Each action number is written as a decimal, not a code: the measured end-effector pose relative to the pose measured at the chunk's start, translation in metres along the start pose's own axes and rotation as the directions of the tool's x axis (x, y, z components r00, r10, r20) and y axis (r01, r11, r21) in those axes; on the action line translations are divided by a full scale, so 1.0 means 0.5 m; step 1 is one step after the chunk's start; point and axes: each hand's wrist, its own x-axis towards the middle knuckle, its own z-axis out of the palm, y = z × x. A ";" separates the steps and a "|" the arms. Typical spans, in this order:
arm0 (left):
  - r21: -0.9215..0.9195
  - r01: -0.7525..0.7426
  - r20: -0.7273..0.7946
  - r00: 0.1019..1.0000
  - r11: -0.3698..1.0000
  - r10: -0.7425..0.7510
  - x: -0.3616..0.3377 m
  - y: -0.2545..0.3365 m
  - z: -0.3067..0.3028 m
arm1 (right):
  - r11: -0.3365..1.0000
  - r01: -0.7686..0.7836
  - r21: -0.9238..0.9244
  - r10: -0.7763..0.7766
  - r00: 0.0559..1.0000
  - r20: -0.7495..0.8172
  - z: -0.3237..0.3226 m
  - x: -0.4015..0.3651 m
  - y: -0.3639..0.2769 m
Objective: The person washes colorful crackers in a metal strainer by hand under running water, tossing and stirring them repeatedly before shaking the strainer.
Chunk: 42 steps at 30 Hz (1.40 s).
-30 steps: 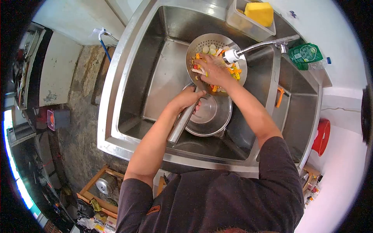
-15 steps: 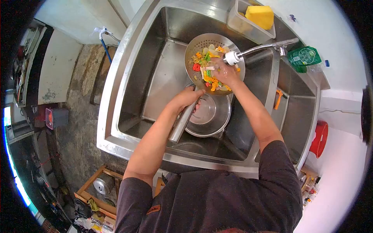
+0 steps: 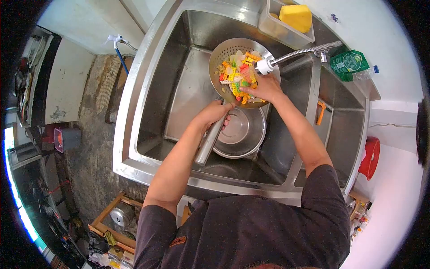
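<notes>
My left hand is wrapped round the metal handle of a perforated strainer ladle, which is held over the sink. Several colorful crinkled pieces, yellow, orange, green, red and white, fill its bowl. At the right side of the bowl, my right hand touches these pieces with its fingers apart. The white tip of the faucet is just above that hand. Below the ladle, a round steel bowl stands in the sink, partly covered by it.
The steel sink surrounds both hands. At its back edge stands a plastic container with a yellow sponge. A green pouch lies right of the faucet. An orange-handled tool is in the right basin, and a red basin is beyond it.
My right hand has drawn back from the middle of the pieces toward the right rim, and its fingers are more visible. The pieces are rearranged. My left hand keeps its hold.
</notes>
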 end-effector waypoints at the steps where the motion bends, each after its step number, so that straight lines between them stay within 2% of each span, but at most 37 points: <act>1: 0.006 -0.011 0.015 1.000 1.000 0.011 -0.003 0.002 0.001 | 0.996 -0.059 0.073 0.051 0.993 0.108 -0.001 0.005 -0.006; 2: 0.011 -0.020 0.030 0.999 1.000 0.020 -0.006 0.003 0.003 | 0.995 -0.059 0.076 0.051 0.993 0.106 0.007 0.008 -0.012; 4: 0.023 -0.013 0.025 1.000 1.000 0.012 -0.001 -0.005 0.005 | 0.931 -0.026 0.363 0.064 0.994 -0.091 0.040 0.018 -0.021; 5: 0.035 -0.006 0.021 1.000 0.999 0.005 0.004 -0.008 0.003 | 0.931 -0.025 0.364 0.064 0.993 -0.095 0.052 0.026 -0.026; 7: 0.051 0.003 0.007 1.000 0.999 -0.003 0.015 -0.012 0.001 | 0.847 0.045 0.530 0.059 0.982 -0.179 0.059 0.036 -0.041; 8: 0.065 0.015 -0.004 1.000 0.998 -0.014 0.021 -0.015 -0.002 | 0.845 0.045 0.534 0.061 0.982 -0.181 0.058 0.040 -0.039; 10: 0.056 0.025 -0.011 1.000 0.998 -0.024 0.015 -0.009 -0.002 | 0.733 0.006 0.680 0.136 0.979 -0.155 0.043 0.039 -0.043; 11: 0.042 0.032 -0.015 0.999 0.999 -0.031 0.012 -0.007 -0.001 | 0.743 0.185 0.643 0.051 0.942 -0.331 0.066 0.051 -0.024; 12: 0.039 0.033 -0.014 0.999 0.999 -0.032 0.009 -0.005 -0.001 | 0.744 0.184 0.643 0.050 0.943 -0.328 0.066 0.055 -0.006; 14: 0.023 -0.009 -0.014 1.000 1.000 0.009 0.002 -0.001 -0.003 | 0.736 0.355 0.576 -0.148 0.915 -0.375 0.068 0.063 0.019; 15: 0.017 -0.010 -0.016 1.000 1.000 0.010 0.002 0.000 -0.004 | 0.789 0.242 0.565 -0.172 0.969 -0.175 0.026 0.035 0.009; 16: 0.027 -0.006 -0.024 1.000 1.000 0.007 0.003 0.000 -0.005 | 0.790 0.245 0.562 -0.178 0.969 -0.172 0.026 0.024 0.007; 18: 0.033 -0.003 -0.034 0.999 0.999 0.004 0.001 -0.001 -0.005 | 0.868 0.235 0.437 -0.199 0.972 -0.128 0.022 0.005 0.003; 19: 0.017 0.002 -0.025 1.000 1.000 -0.001 0.000 -0.001 -0.006 | 0.863 0.222 0.455 -0.209 0.975 -0.079 0.016 -0.005 -0.002; 20: 0.003 0.006 -0.015 1.000 1.000 -0.006 -0.002 -0.001 -0.007 | 0.863 0.223 0.454 -0.211 0.974 -0.079 0.021 -0.013 -0.010; 22: 0.013 -0.001 -0.012 1.000 1.000 0.001 -0.002 -0.002 -0.005 | 0.916 0.272 0.296 -0.223 0.956 -0.190 0.029 -0.026 -0.024; 23: 0.021 -0.007 -0.010 1.000 1.000 0.007 -0.002 -0.003 -0.003 | 0.938 0.168 0.302 -0.133 0.982 -0.135 0.031 -0.025 -0.029; 27: 0.057 -0.013 -0.003 1.000 0.998 0.013 -0.003 -0.005 0.002 | 0.913 0.245 0.326 -0.160 0.950 -0.268 0.084 0.015 -0.010; 29: 0.065 -0.005 0.011 1.000 0.998 0.005 0.006 -0.010 0.002 | 0.902 -0.057 0.427 0.096 0.993 -0.071 0.066 0.021 -0.021; 30: 0.067 -0.005 0.013 1.000 0.998 0.004 0.007 -0.010 0.004 | 0.902 -0.059 0.427 0.099 0.993 -0.071 0.073 0.032 -0.010; 32: 0.061 -0.002 -0.002 1.000 0.998 0.002 0.007 -0.009 0.001 | 0.762 0.136 0.633 0.110 0.936 -0.333 0.100 0.061 0.009; 33: 0.061 -0.002 -0.004 1.000 0.998 0.002 0.007 -0.007 -0.001 | 0.799 0.188 0.572 0.150 0.858 -0.492 0.090 0.062 0.003; 34: 0.051 0.002 -0.003 1.000 0.999 -0.002 0.008 -0.006 -0.001 | 0.799 0.188 0.571 0.148 0.859 -0.490 0.081 0.058 -0.002; 36: 0.033 0.002 0.003 1.000 0.999 -0.002 0.009 -0.010 -0.001 | 0.575 0.094 0.813 0.254 0.924 -0.286 0.069 0.045 -0.007; 37: 0.030 -0.002 -0.006 1.000 1.000 0.003 0.012 -0.010 -0.001 | 0.580 0.094 0.809 0.253 0.923 -0.289 0.075 0.042 -0.001; 39: 0.031 -0.016 -0.019 1.000 0.999 0.017 0.011 -0.008 -0.002 | 0.683 0.217 0.698 0.013 0.951 -0.308 0.083 0.039 0.001; 40: 0.011 -0.011 -0.020 1.000 1.000 0.012 0.010 -0.007 -0.002 | 0.684 0.223 0.694 0.012 0.949 -0.316 0.082 0.038 -0.002; 42: -0.001 -0.012 -0.019 1.000 1.000 0.012 0.009 -0.013 -0.001 | 0.609 0.104 0.787 0.160 0.955 -0.250 0.076 0.019 -0.019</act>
